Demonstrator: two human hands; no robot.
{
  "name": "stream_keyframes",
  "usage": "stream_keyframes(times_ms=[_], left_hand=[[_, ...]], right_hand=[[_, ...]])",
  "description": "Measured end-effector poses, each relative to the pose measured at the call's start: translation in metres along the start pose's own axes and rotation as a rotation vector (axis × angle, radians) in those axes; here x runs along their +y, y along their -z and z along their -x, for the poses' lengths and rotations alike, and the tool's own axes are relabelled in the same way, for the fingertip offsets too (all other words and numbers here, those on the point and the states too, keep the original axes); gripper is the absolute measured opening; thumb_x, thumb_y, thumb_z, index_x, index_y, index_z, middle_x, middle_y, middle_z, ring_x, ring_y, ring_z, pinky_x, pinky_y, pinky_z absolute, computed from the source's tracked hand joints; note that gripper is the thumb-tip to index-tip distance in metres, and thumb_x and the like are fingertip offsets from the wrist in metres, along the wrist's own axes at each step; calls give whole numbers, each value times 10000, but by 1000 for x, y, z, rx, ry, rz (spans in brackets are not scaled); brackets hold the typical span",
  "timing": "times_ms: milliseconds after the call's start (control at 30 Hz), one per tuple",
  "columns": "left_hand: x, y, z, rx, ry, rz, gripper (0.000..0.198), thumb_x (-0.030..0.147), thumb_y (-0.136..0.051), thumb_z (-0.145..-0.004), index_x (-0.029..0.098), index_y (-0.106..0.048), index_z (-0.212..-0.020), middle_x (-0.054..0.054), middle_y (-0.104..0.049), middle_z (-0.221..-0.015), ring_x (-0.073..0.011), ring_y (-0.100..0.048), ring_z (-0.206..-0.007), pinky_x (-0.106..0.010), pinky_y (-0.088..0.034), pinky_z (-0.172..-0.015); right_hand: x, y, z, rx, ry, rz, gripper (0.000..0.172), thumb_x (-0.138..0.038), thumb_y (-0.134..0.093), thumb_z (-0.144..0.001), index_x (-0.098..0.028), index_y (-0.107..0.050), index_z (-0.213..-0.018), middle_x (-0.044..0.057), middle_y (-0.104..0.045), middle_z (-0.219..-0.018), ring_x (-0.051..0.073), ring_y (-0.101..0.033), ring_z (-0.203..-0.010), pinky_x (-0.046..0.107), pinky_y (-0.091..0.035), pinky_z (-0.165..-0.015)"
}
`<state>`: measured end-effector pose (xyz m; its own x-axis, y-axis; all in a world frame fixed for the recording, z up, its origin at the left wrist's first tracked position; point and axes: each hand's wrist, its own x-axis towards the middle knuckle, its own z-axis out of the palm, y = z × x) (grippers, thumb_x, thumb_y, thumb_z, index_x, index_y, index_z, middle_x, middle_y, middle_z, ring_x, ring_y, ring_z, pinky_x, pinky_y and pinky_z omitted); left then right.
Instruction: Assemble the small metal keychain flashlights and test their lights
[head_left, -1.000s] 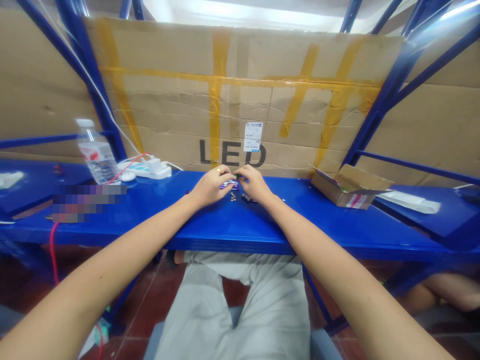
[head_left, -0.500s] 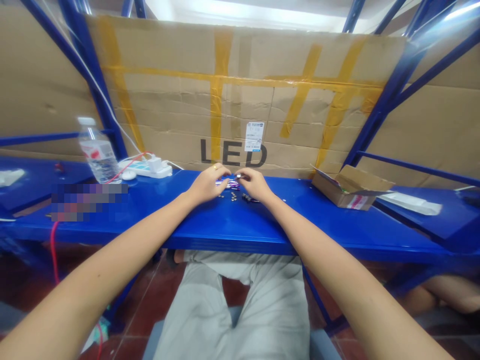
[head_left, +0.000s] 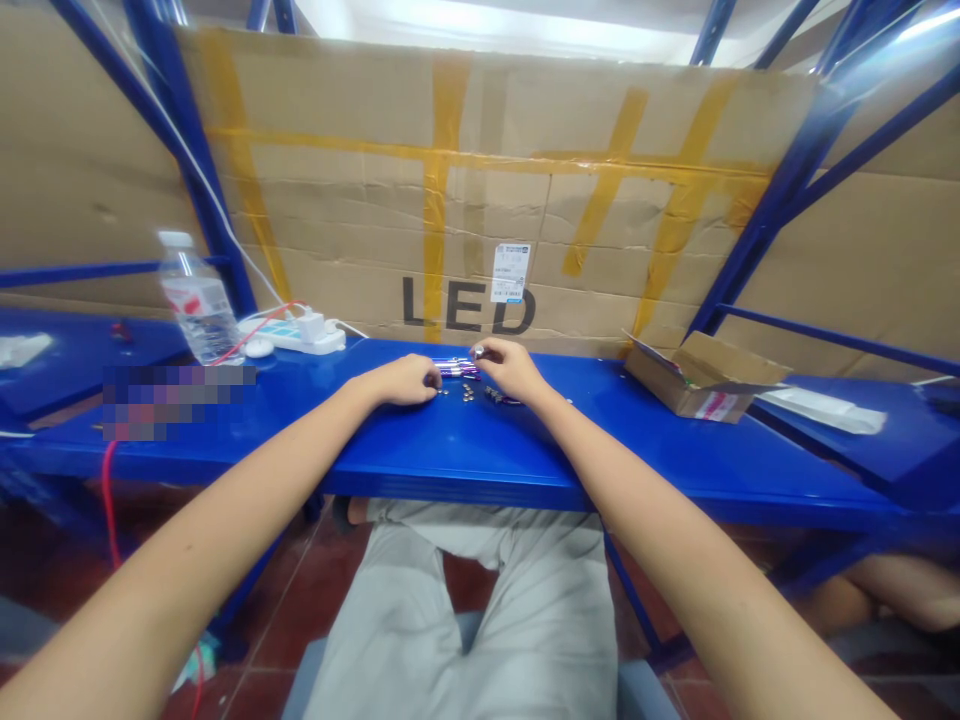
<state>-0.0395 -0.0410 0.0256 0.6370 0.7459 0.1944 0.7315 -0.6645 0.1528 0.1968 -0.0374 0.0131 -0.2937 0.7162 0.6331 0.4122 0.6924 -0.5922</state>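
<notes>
My left hand rests low over the blue table, fingers curled down and pinched at its surface. Its fingertips are beside a few small round metal pieces; whether one is between them is hidden. My right hand, a little above the table, pinches a small dark cylinder with a silver round end. Between the hands, shiny purple tubes lie side by side on the table. Several small dark cylinders lie partly hidden under my right hand.
A blue table runs across the view. An open cardboard box stands at right; a water bottle and a white power strip are at left. Behind rises a taped cardboard panel. A person's leg shows at lower right.
My left hand has moved left and down, away from my right hand, to the table beside the metal pieces. My right hand has barely moved and keeps its small cylinder.
</notes>
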Motion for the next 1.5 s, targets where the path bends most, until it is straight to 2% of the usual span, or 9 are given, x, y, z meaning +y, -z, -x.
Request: stream_keyframes(times_ms=[233,400,600,867,967,1100,1167,1300,1500], left_hand=[[1,-2,-3,-23,66,100,234,260,-596,-774,192,-760,-926,-55,-750,-908,-193,-658,-791,-253,-459,-703],[8,-5,-6,-18,68,127,210,289,-620,-769,179,-759,-880,-53,-742,-857,-193,-646,-771,-253,-455,-689],[7,-3,-8,-18,171,205,165,222,-648,-706,168,-744,-828,-31,-729,-779,-174,-633,-707,-247,-453,-648],[4,3,-1,-25,14,208,168,171,-616,-696,202,-762,-773,-18,-749,-787,-175,-659,-735,-253,-466,-698],[8,2,0,78,-31,197,133,180,-620,-730,191,-737,-793,-10,-727,-763,-161,-637,-699,-250,-458,-676],[22,2,-1,461,-130,226,148,201,-618,-816,159,-668,-949,-25,-703,-846,-137,-605,-728,-244,-469,-703],[29,1,-2,572,-197,221,163,205,-615,-850,157,-638,-1003,-32,-693,-879,-130,-601,-742,-247,-479,-724],[36,-4,-4,587,-310,162,139,206,-592,-902,168,-620,-1033,-43,-691,-925,-139,-626,-816,-259,-493,-775],[34,-8,-6,560,-336,120,148,171,-580,-911,173,-617,-1054,-53,-704,-968,-153,-654,-879,-275,-504,-815]], right_hand=[[-8,-3,2,-167,-140,-100,200,-320,-701,-733,-154,-653,-834,24,-679,-778,186,-626,-758,307,-477,-721],[-5,-6,2,-197,-140,-116,210,-309,-702,-716,-155,-639,-843,11,-656,-751,171,-599,-715,301,-461,-706],[0,-6,1,-211,-108,-98,193,-298,-682,-722,-155,-641,-846,12,-655,-767,172,-595,-731,309,-468,-726],[-4,-3,3,-231,-64,-48,106,-190,-638,-718,-166,-667,-818,7,-686,-806,163,-615,-776,294,-478,-780],[-5,-2,3,-217,-49,9,132,-139,-619,-713,-171,-675,-828,4,-695,-801,166,-622,-783,299,-478,-796],[-3,-2,3,-191,-28,78,185,-102,-604,-720,-174,-700,-861,23,-726,-862,182,-644,-845,313,-477,-836],[-3,-2,4,-195,-26,86,193,-99,-602,-727,-171,-707,-872,31,-731,-875,186,-649,-860,312,-479,-838],[-2,-3,4,-206,4,72,202,-97,-596,-736,-153,-715,-888,48,-738,-884,192,-660,-870,308,-482,-835],[-1,-3,4,-207,37,90,236,-94,-587,-759,-158,-722,-942,58,-755,-952,207,-677,-919,315,-486,-853]])
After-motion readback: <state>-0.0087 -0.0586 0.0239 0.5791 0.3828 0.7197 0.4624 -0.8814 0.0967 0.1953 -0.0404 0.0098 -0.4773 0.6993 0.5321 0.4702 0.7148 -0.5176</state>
